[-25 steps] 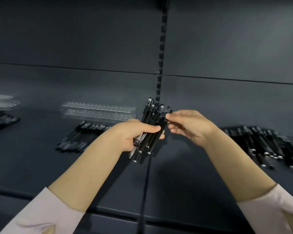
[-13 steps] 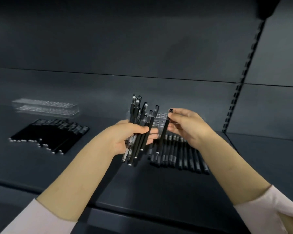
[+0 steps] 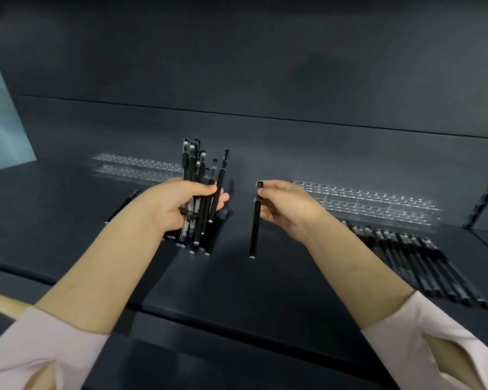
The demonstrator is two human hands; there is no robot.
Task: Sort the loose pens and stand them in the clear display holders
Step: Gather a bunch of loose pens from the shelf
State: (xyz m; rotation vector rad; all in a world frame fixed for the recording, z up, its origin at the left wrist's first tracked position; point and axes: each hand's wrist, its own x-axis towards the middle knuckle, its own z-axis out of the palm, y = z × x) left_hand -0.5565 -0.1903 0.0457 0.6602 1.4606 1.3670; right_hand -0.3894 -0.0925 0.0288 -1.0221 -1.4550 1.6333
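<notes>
My left hand (image 3: 181,205) grips a bunch of several black pens (image 3: 200,175), held upright above the dark shelf. My right hand (image 3: 288,206) pinches a single black pen (image 3: 255,229) by its top end; the pen hangs straight down, apart from the bunch. A clear display holder (image 3: 135,166) stands at the back left behind the bunch. Another clear display holder (image 3: 375,204) stands at the back right. Both holders have rows of holes with no pens standing in them.
A row of several loose black pens (image 3: 414,263) lies flat on the dark shelf (image 3: 68,220) in front of the right holder. A few more pens lie under my left hand. A light panel (image 3: 0,114) stands at the far left. The shelf's front edge runs below my forearms.
My right hand has drawn one pen out of the bunch and moved it to the right. The view has swung left, so the lying pens and their holder now sit at the right.
</notes>
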